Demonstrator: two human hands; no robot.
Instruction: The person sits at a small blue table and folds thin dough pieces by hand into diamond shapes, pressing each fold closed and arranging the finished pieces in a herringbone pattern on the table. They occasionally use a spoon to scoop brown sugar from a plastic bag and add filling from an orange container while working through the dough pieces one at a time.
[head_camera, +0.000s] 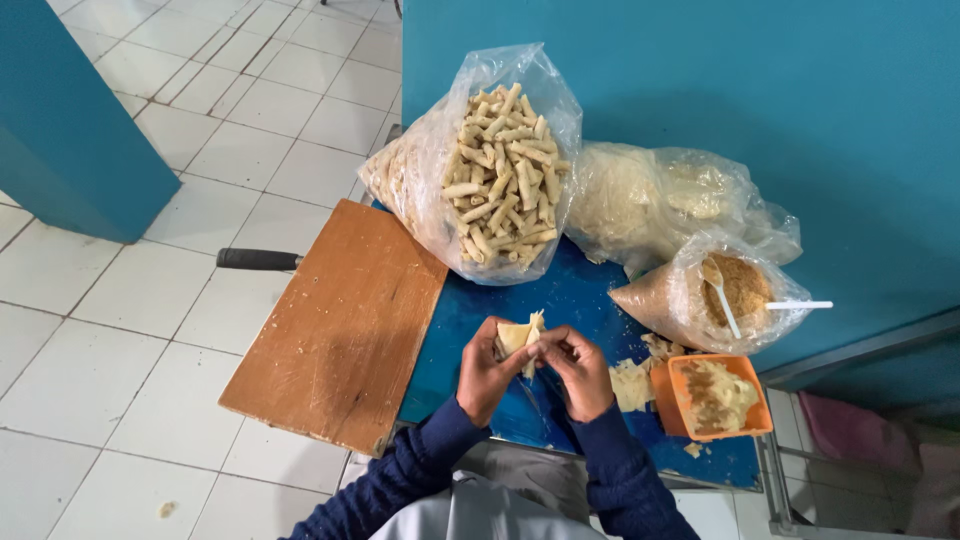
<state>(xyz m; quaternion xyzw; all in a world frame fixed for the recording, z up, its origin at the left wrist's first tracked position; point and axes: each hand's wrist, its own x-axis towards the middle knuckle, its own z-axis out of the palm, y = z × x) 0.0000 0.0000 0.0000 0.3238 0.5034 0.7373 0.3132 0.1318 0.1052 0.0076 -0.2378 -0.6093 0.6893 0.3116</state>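
Observation:
Both hands meet over the blue table top (580, 300) and hold one pale pastry sheet (518, 334) between them. My left hand (486, 372) cups it from the left, and my right hand (580, 370) pinches its right edge. The sheet is folded, with a corner sticking up. Just beyond the hands stands a clear plastic bag (505, 170) full of several finished small rolls. To the right of my right hand lie loose pastry sheets (630, 385) and an orange square tub (712, 396) with pale filling.
A wooden board (345, 330) lies to the left, overhanging the table edge, with a black handle (258, 259) poking out behind it. Further bags (660, 200) sit at the back right, one holding brown crumbs and two white spoons (720, 295). A teal wall rises behind; white floor tiles spread left.

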